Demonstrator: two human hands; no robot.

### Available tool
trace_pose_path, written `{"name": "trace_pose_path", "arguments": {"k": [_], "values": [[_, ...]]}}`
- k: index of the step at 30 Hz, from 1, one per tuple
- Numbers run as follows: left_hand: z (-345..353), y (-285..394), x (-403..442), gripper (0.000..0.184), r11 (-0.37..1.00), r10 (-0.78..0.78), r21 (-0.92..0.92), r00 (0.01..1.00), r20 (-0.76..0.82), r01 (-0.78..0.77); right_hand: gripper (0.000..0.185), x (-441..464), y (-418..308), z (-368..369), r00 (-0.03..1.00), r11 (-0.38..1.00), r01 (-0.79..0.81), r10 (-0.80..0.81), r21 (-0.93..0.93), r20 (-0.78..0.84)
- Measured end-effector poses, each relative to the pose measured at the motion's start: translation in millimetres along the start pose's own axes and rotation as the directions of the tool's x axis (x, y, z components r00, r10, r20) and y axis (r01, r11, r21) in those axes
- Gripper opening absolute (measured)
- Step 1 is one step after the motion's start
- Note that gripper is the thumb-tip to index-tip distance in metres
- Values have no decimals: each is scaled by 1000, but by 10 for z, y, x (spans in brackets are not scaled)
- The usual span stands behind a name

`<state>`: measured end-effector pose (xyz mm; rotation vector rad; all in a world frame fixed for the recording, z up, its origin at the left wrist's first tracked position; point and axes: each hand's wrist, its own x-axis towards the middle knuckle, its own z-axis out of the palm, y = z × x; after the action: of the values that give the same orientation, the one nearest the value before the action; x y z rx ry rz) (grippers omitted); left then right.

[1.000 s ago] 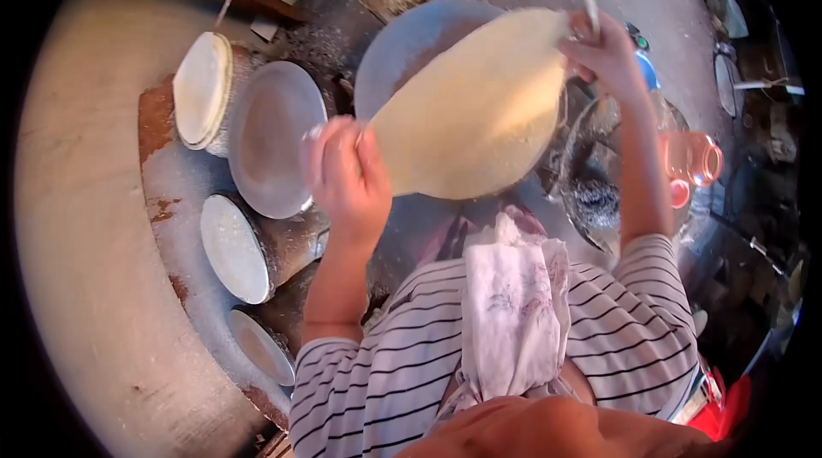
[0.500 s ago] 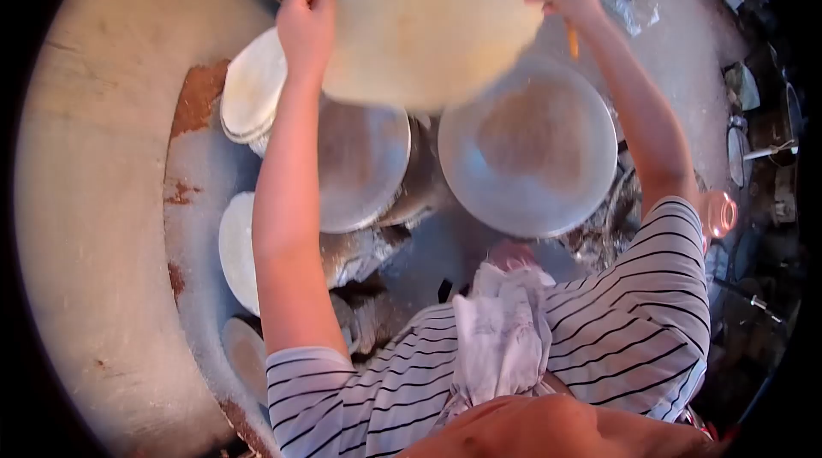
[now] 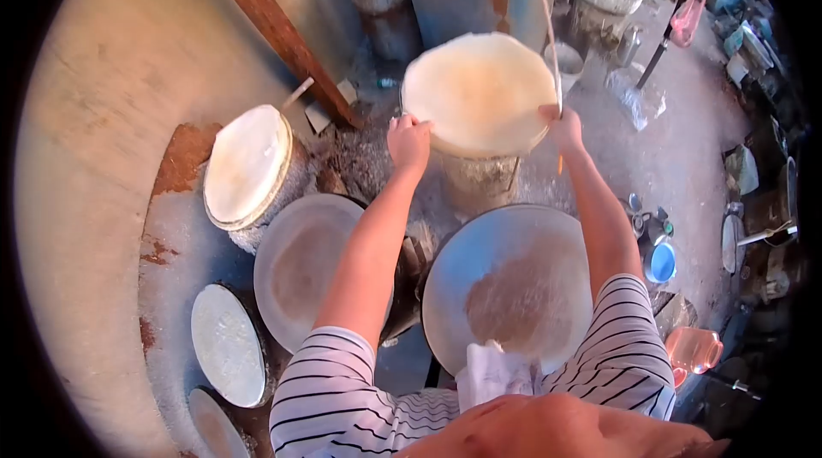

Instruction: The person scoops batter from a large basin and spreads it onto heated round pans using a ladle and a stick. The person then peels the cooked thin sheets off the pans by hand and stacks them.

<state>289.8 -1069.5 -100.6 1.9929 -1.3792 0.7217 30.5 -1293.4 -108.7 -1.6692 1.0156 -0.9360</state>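
A large, thin, pale round flatbread [image 3: 479,94] lies on top of a round stack on a stand ahead of me. My left hand [image 3: 408,143] pinches its near left edge. At its right edge is my right hand [image 3: 562,127], closed around a long thin stick [image 3: 548,30] that points up and away; those fingers also touch the rim of the flatbread. Nearer to me, below the stack, sits a wide round griddle [image 3: 514,287] with a brown patch in its middle.
A second griddle [image 3: 308,265] is at the left, beside another flatbread stack [image 3: 246,169]. Pale round discs [image 3: 227,345] stand lower left. A wooden beam [image 3: 265,21] leans at the upper left. On the right are a blue cup [image 3: 660,262] and an orange jar [image 3: 692,349].
The flatbread, held up between both hands before, has moved forward away from the griddles and now lies on the far stack. Both hands went with it, and the view has shifted.
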Motion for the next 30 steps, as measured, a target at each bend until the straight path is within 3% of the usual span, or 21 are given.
{"name": "trace_pose_path", "arguments": {"k": [4, 5, 8, 11, 12, 13, 14, 15, 16, 17, 18, 19, 20, 21, 22, 24, 27, 29, 30], "values": [[-26, 0, -65, 13, 997, -51, -55, 999, 19, 52, 27, -32, 170, -4, 995, 976, 23, -44, 218, 94], [-119, 7, -34, 25, 997, -70, -29, 991, 111, 73, 30, -55, 74, -1, 998, 995, -5, -1, 98, 66], [-575, 248, -58, 49, 995, -94, 34, 985, 147, 90, 28, -194, 43, -260, 997, 999, 2, 1, -44, 75], [-1284, 1027, -499, 62, 864, -140, -397, 906, 400, 309, 26, -1392, -821, -556, 935, 959, -225, 162, 172, 316], [-1417, 1319, -823, 57, 721, -111, -551, 854, 508, 421, 27, -1888, -983, -498, 918, 954, -224, 138, 199, 372], [-1690, 1761, -969, 53, 384, -31, -597, 656, 754, 704, 28, -2361, -1163, -350, 912, 933, -293, 208, 207, 352], [-1984, 2171, -1113, 49, 26, 146, -409, 402, 904, 912, 32, -2764, -1501, -341, 850, 948, -317, 283, 1, 445], [-2129, 2383, -1387, 44, -96, 132, -348, 358, 924, 933, 39, -3163, -1230, -235, 937, 970, 245, -239, 10, 255], [-2218, 2528, -1585, 39, -209, 105, -309, 335, 936, 928, 52, -3511, -1252, -408, 927, 916, 373, -359, -151, 109], [-2357, 2556, -1719, 30, -324, 128, -194, 247, 961, 926, 50, -3825, -1286, -701, 923, 878, 383, -377, -286, 78], [-2489, 2548, -1820, 27, -404, 104, -226, 290, 952, 887, 49, -4138, -1272, -1073, 912, 823, 393, -406, -409, 59], [-2630, 2532, -1919, 25, -490, 62, -253, 322, 945, 835, 46, -4446, -1143, -1383, 952, 820, 276, -305, -501, 25], [-2714, 2522, -1979, 26, -474, 60, -289, 358, 932, 832, 45, -4744, -936, -1702, 978, 797, 165, -208, -581, -8], [-2823, 2503, -2047, 28, -457, 43, -325, 386, 921, 828, 42, -5039, -669, -2034, 991, 751, -70, -24, -656, -133], [-2936, 2504, -2106, 29, -431, 17, -367, 414, 910, 825, 46, -5332, -451, -2357, 975, 549, -220, 151, -806, -163], [-3080, 2624, -2126, 30, -423, 29, -396, 449, 893, 815, 47, -5813, -215, -2674, 940, 288, -253, 300, -924, -164], [-3095, 2901, -2159, 30, -428, 58, -400, 466, 883, 810, 48, -6125, 388, -2924, 996, 418, 85, 3, -905, 95], [-3167, 3052, -2125, 30, -416, -16, -416, 451, 893, 809, 49, -6255, 455, -3054, 999, 581, 16, -39, -813, -9], [-3134, 3063, -2062, 30, -420, -8, -456, 499, 867, 785, 49, -6142, 482, -3063, 997, 661, -1, -60, -750, -54]]}}
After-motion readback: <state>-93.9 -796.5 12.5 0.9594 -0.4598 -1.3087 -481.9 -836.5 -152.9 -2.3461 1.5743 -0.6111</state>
